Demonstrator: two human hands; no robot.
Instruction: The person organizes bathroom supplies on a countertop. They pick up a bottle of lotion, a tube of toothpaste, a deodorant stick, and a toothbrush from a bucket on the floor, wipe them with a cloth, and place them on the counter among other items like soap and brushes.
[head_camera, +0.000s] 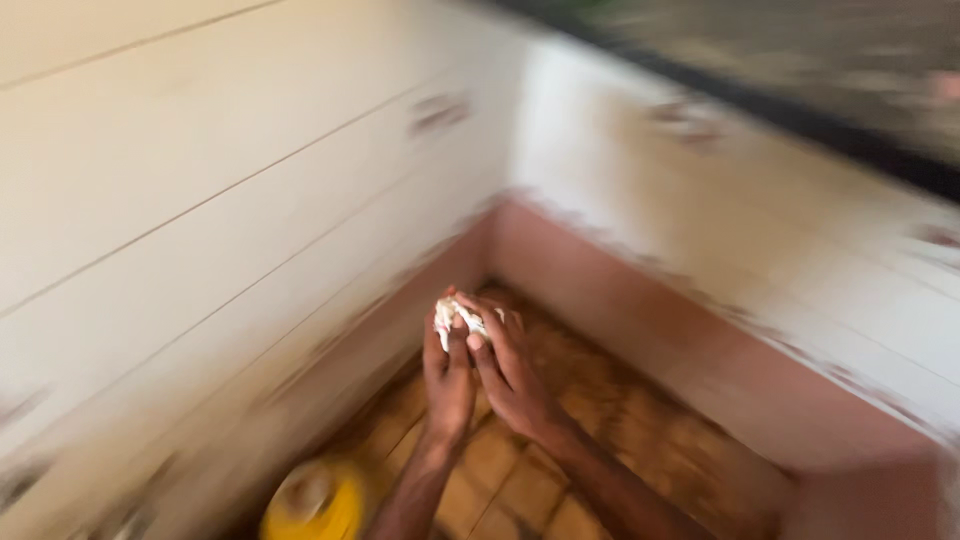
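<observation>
My left hand (447, 385) and my right hand (512, 375) are pressed together in front of me, low over a brown tiled floor (620, 440). Between their fingertips they pinch a small white crumpled wad (452, 315), perhaps paper or cloth. The whole view is blurred by motion, so the wad's exact kind cannot be told.
White cabinet fronts with drawer lines (200, 200) run along the left, and more white cabinets (760, 230) along the right, meeting in a corner with a pinkish base strip (640, 300). A dark countertop edge (800, 110) crosses the top right. A yellow round container (315, 505) sits on the floor below my hands.
</observation>
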